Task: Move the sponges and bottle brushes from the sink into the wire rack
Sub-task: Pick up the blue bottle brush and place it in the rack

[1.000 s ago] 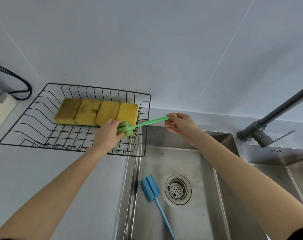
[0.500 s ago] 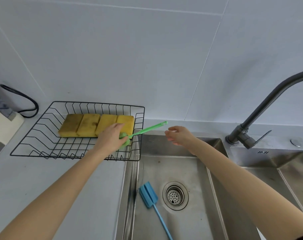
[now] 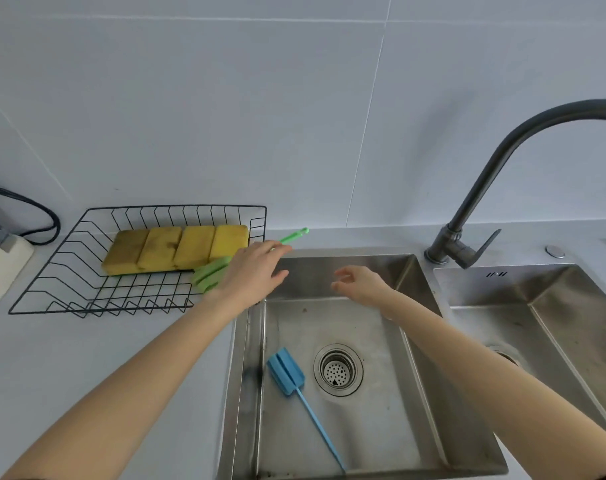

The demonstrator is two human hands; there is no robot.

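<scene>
The black wire rack (image 3: 69, 271) stands on the counter left of the sink (image 3: 412, 358). Several yellow sponges (image 3: 177, 249) lie in a row along its back. A green bottle brush (image 3: 210, 273) rests with its head in the rack's right end, its handle sticking out over the right rim. My left hand (image 3: 251, 271) hovers flat over that handle, fingers spread, hiding its middle. My right hand (image 3: 358, 282) is above the sink's back part, fingers loosely apart, holding nothing. A blue bottle brush (image 3: 287, 372) lies on the sink floor left of the drain (image 3: 338, 370).
A dark curved faucet (image 3: 495, 161) rises between this basin and a second basin (image 3: 554, 317) on the right. A white power strip (image 3: 3, 258) with a black cable sits at the far left. The tiled wall runs close behind the rack.
My right hand let go of the green brush's handle and drew back over the sink. My left hand released the brush head, which now lies in the rack, and slid right over the handle.
</scene>
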